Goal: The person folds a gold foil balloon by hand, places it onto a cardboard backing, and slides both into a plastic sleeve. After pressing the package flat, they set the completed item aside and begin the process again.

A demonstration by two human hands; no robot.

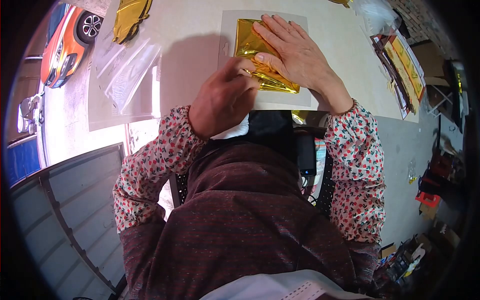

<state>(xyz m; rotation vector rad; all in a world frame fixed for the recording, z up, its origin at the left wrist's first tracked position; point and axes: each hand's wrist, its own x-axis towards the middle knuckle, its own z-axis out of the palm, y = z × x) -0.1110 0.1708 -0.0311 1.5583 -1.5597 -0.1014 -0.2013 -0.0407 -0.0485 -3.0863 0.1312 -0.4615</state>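
Note:
A folded piece of shiny gold foil lies on a pale, flat sheet with a hang hole, possibly a clear packet, near the table's front edge. My right hand rests flat on the foil, fingers stretched out and thumb spread. At the foil's near left corner is my left hand, its fingers curled in and somewhat blurred. Its fingertips seem to pinch the foil's edge, though the thumb is mostly hidden.
Clear plastic bags and another gold foil piece lie to the left on the pale table. Printed yellow-and-brown packaging sits at the right edge. A phone is by my lap; an orange car stands outside.

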